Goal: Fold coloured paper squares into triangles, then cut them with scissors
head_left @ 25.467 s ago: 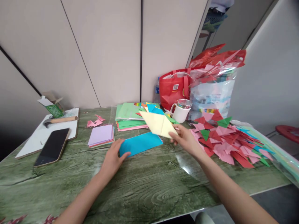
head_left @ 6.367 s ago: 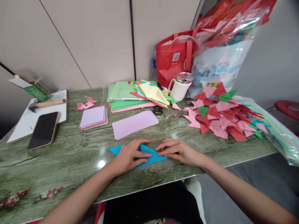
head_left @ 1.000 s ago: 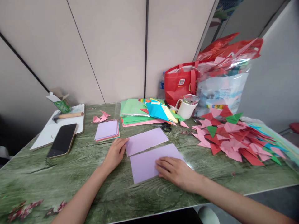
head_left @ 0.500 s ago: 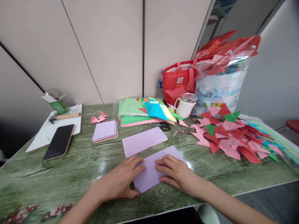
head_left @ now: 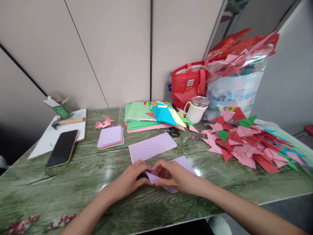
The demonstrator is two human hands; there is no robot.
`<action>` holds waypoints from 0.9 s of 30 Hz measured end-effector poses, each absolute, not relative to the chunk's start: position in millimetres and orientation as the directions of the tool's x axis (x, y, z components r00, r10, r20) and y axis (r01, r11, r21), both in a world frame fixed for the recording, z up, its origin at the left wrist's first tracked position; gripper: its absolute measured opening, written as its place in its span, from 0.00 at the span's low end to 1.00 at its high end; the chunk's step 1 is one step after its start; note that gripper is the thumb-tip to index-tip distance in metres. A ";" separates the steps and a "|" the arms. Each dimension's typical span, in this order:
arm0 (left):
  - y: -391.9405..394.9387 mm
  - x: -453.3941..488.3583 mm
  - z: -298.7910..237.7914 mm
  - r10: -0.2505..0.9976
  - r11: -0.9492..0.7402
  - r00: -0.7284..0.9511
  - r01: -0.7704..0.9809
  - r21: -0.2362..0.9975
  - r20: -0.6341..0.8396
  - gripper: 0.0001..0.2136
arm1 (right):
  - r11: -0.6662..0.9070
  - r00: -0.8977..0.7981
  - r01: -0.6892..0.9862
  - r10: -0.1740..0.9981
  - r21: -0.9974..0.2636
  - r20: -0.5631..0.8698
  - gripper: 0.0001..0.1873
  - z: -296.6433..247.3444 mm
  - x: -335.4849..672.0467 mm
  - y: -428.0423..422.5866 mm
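Note:
A sheet of purple paper [head_left: 184, 164] lies in front of me, its left end lifted and bent up between my hands. My left hand [head_left: 137, 176] pinches that raised end, thumb toward me and fingers on the far side. Just to its right, my right hand [head_left: 172, 174] is curled with its fingertips on the bent part, covering much of the sheet. Beyond my hands lies a purple paper strip [head_left: 153, 147], flat on the table. Farther left sits a small stack of square paper [head_left: 110, 136] with a purple sheet on top.
A heap of folded pink, red and green paper pieces [head_left: 244, 140] spreads at right. Scissors [head_left: 174, 132], coloured paper packs [head_left: 140, 112], a white mug [head_left: 195, 112] and a red bag [head_left: 187, 86] stand behind. At left are a phone [head_left: 62, 148] and a hammer [head_left: 70, 121].
Both hands lay spread on the flat purple sheet before. Now they have closed on its left end, which has come up off the table and bent over toward the right.

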State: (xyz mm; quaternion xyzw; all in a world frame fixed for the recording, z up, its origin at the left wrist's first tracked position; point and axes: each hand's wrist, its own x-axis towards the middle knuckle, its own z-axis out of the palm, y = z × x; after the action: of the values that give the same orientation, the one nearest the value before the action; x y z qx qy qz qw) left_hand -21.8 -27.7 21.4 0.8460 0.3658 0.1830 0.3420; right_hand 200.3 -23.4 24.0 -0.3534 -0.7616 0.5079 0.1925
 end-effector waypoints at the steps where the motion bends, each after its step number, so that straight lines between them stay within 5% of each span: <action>1: -27.1 -22.3 20.0 0.767 -0.476 0.639 0.505 0.720 0.058 0.07 | 0.194 -0.658 0.311 0.750 -0.930 -0.064 0.13 20.6 199.9 -21.6; 7: -26.3 -23.0 13.1 0.872 -0.338 0.490 0.591 0.733 0.007 0.07 | 0.186 -0.638 0.242 0.770 -0.952 -0.012 0.12 6.5 203.8 -16.9; 9: -29.6 -23.6 11.1 0.878 -0.400 0.470 0.618 0.677 0.090 0.08 | 0.192 -0.636 0.232 0.771 -0.953 0.001 0.10 4.0 203.9 -16.8; 11: -36.1 -24.9 10.1 0.811 -0.583 0.490 0.630 0.513 0.320 0.07 | 0.196 -0.640 0.228 0.769 -0.954 0.005 0.07 1.0 202.9 -16.1; 14: -49.9 -25.8 11.2 0.511 -0.822 0.636 0.559 0.111 0.578 0.08 | 0.208 -0.645 0.258 0.764 -0.944 -0.008 0.05 -4.6 200.3 -14.1; 17: -62.3 -22.3 12.2 0.406 -0.856 0.762 0.511 -0.082 0.505 0.12 | 0.202 -0.646 0.284 0.763 -0.937 -0.031 0.07 -7.8 198.4 -13.4; 21: -70.1 -16.6 7.7 0.439 -0.846 0.807 0.519 -0.123 0.395 0.16 | 0.375 -0.686 0.300 0.723 -0.877 0.074 0.06 -4.3 202.7 -14.6; 27: -72.1 -16.6 -0.4 0.456 -0.846 0.815 0.521 -0.109 0.358 0.16 | 0.745 -0.786 0.409 0.581 -0.527 0.212 0.13 -6.4 220.0 -9.4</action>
State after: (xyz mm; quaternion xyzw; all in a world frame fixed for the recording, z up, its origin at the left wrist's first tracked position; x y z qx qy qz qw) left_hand -16.6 -72.1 -0.4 0.9472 0.2578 0.1614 -0.1015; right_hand 220.0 -9.4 -6.4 -0.2704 -0.9156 0.2335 0.1846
